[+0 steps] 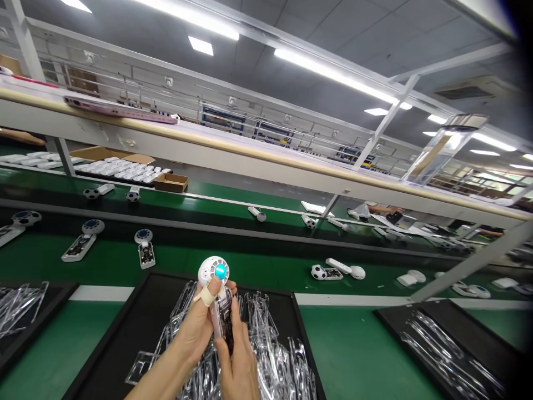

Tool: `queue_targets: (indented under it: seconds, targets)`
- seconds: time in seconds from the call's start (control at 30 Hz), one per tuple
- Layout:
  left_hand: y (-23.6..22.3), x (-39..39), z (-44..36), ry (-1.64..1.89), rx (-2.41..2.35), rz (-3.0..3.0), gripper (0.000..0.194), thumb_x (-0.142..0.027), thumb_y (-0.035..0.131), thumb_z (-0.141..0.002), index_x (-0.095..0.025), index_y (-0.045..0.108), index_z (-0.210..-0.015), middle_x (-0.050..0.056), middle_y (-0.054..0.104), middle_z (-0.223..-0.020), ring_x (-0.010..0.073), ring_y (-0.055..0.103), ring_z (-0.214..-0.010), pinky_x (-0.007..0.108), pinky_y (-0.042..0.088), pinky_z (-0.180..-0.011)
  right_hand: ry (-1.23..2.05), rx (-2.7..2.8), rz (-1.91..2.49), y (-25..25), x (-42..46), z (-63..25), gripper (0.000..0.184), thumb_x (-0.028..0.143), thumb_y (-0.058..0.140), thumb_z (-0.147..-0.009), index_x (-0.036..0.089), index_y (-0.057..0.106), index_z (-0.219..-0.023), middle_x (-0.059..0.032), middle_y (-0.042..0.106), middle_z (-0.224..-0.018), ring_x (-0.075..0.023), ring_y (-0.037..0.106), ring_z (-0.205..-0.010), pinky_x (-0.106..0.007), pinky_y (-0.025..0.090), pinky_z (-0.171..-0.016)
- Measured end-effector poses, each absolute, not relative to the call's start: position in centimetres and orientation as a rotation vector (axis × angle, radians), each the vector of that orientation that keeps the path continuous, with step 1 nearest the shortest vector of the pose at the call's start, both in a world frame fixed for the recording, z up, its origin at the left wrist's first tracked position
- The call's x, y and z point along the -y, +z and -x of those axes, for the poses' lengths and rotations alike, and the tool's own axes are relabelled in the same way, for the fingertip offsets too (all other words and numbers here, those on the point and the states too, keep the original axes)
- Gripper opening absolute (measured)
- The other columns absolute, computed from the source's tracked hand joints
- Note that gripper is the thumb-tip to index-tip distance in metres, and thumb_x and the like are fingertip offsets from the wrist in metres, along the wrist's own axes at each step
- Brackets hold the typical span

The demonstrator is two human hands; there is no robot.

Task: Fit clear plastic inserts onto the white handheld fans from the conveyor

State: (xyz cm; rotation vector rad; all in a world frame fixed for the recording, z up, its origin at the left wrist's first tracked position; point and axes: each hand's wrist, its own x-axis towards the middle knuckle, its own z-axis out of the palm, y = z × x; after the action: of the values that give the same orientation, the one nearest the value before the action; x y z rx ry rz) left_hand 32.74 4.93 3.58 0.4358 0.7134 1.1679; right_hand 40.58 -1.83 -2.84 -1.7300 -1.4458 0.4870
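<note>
A handheld fan with a bare circuit board is held closed in both hands: the left hand wraps its back, the right hand pinches the board. Below lies a black tray of clear plastic shells; further fans sit on the green conveyor belt beyond.

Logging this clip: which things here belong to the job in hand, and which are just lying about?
Job in hand: left hand, right hand, handheld fan, clear plastic shells in black tray.

Lying about: fans on green conveyor, football-patterned units, white casings, cardboard box.
</note>
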Motion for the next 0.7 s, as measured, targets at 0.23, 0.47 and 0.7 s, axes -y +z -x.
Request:
queue_targets:
  seconds: [0.23, 0.47, 0.7]
  targets:
    - [1.7, -5.1, -31.4, 0.896, -0.803, -0.542, 0.046, -0.041, 0.075, -0.062, -0.016, 0.065, -0.099, 0.012, 0.069, -0.099, 0.0247, 0.062, -0.093, 0.029, 0.047, -0.07, 0.47, 1.7, 1.756, -0.8, 1.8, -43.0, 0.046, 0.046, 0.034, -0.089, 0.042, 0.033, -0.136, -0.0048, 0.056, -0.105, -0.0248, 0.055, -0.088, -0.036, 0.047, -0.067]
    - [0.3, -2.6, -32.0, 1.063, -1.071, -0.66, 0.048, -0.046, 0.074, -0.06, -0.022, 0.064, -0.1, 0.007, 0.066, -0.101, 0.0256, 0.058, -0.1, 0.031, 0.045, -0.081, 0.79, 0.665, 1.63, -3.1, -0.3, -42.0, 0.048, 0.06, 0.036, -0.084, 0.021, 0.062, -0.091, -0.0043, 0.063, -0.081, -0.0208, 0.06, -0.077, -0.031, 0.046, -0.066]
    - [-4.2, -1.3, -31.0, 1.199, -1.037, -0.748, 0.056, -0.049, 0.081, -0.044, -0.028, 0.066, -0.093, 0.003, 0.07, -0.091, 0.0315, 0.057, -0.103, 0.033, 0.045, -0.09, 0.661, 0.537, 1.545, -3.7, -0.1, -41.2, 0.057, 0.066, 0.034, -0.082, 0.021, 0.05, -0.051, 0.0018, 0.047, -0.048, -0.0143, 0.045, -0.049, -0.026, 0.034, -0.049]
